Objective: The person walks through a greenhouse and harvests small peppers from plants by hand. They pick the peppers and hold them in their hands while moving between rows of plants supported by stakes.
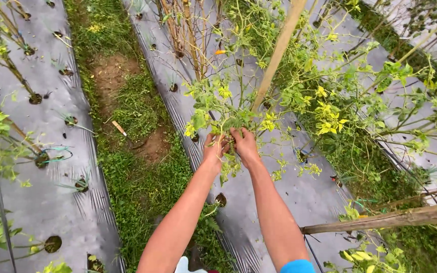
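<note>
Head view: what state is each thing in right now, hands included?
Left hand: closed on the plant stem.
Right hand: gripping the same stem.
Tomato plant: upright, leaves yellowing.
Bamboo stake: leaning.
Plastic mulch: laid flat, holed.

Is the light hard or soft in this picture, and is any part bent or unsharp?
Head view: soft, even daylight, no hard shadows; faint sheen on the grey plastic ground sheet; wide-lens bending slants the pale wooden stake; both hands at the green leafy plant look sharp.
</note>
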